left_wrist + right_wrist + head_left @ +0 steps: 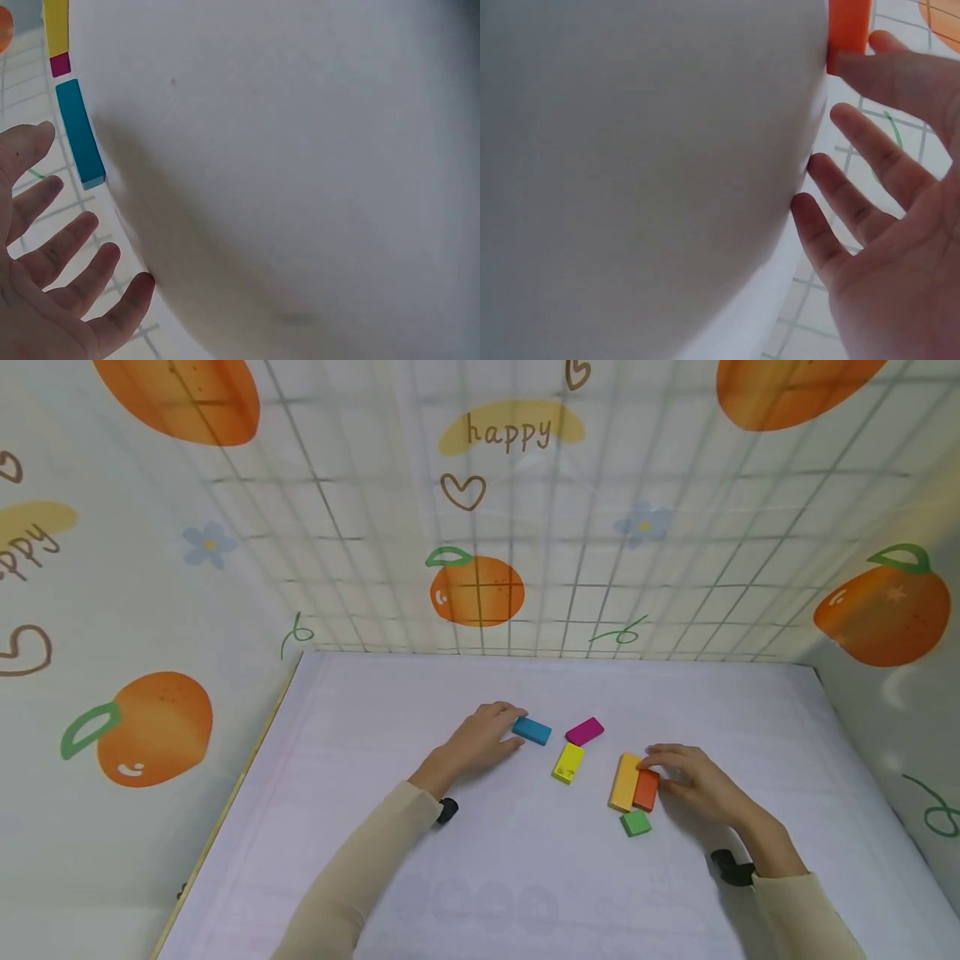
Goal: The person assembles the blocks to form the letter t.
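In the head view, my left hand (482, 737) reaches to a blue block (532, 732), fingertips right at its left end. The left wrist view shows that hand with thumb and fingers spread apart beside the blue block (80, 135). My right hand (699, 787) pinches an orange-red block (646, 792) between thumb and index finger; its other fingers are extended in the right wrist view. This block lies alongside a longer yellow-orange block (624, 783). A green block (636, 823) sits just below the pair.
Between the hands lie a magenta block (584, 731) and a yellow block (567, 764), their corners close together. All the blocks are on a white tabletop (487, 843). Behind it rises a printed curtain (360, 527) with a grid, and another printed panel (82, 843) stands at the left.
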`<action>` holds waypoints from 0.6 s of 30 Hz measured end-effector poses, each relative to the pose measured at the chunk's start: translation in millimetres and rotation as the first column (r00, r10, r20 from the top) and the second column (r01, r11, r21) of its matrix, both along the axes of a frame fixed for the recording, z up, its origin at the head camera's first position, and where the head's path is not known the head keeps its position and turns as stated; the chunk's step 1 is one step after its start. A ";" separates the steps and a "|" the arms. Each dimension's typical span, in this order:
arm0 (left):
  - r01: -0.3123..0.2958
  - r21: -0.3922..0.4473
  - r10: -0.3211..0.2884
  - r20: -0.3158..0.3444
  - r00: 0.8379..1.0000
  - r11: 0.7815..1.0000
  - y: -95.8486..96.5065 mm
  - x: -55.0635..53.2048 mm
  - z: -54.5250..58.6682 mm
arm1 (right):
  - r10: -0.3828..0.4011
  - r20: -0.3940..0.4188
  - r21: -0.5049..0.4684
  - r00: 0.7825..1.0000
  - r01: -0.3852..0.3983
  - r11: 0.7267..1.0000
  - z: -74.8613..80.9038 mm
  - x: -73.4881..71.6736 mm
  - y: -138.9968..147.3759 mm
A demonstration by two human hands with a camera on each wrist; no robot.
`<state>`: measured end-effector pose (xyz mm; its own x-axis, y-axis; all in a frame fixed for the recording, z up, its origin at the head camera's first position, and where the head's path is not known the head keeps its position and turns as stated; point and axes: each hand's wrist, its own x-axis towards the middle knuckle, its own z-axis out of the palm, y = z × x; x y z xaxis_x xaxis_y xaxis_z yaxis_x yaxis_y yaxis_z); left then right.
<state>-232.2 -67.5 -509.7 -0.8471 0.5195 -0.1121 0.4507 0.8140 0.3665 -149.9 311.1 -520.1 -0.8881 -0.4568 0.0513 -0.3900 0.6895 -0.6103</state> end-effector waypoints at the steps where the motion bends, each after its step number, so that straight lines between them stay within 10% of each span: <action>1: 0.000 -0.006 0.000 0.000 1.000 1.000 1.3 -0.9 -1.3 | 0.000 0.000 -0.001 1.000 0.000 1.000 -0.3 -0.2 0.1; 18: -0.019 -0.107 0.018 -0.013 1.000 0.994 9.0 -3.5 -6.0 | 0.014 -0.055 0.051 0.998 -0.011 0.999 2.4 4.1 1.3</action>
